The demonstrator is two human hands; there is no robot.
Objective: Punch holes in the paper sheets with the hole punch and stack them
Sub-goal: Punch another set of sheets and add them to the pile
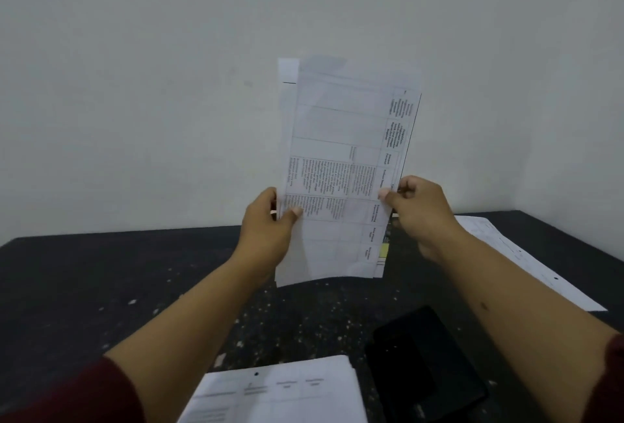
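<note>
Your left hand (266,220) is raised in front of you, thumb pressed on the front of the paper sheets (344,169) and fingers curled behind their left edge. Your right hand (415,210) pinches the right edge at about the same height, thumb on the front, remaining fingers folded behind. Both forearms reach up from the near edge, dark red sleeves pushed back toward the elbows.

The sheets stand upright between your hands, a few pages slightly fanned, so one back page shows past the top left corner. Their lower edge hangs just above the dark speckled surface (101,281), near its middle; whether it touches is unclear. The printed table on the front page runs sideways.

The black hole punch (425,365) sits on the surface toward the near right, below your right forearm. Just left of it, at the near edge, lies a stack of punched sheets (287,392), a hole visible near its top edge. Another stack of printed pages (526,257) lies by the far right edge, partly hidden by your right arm.
</note>
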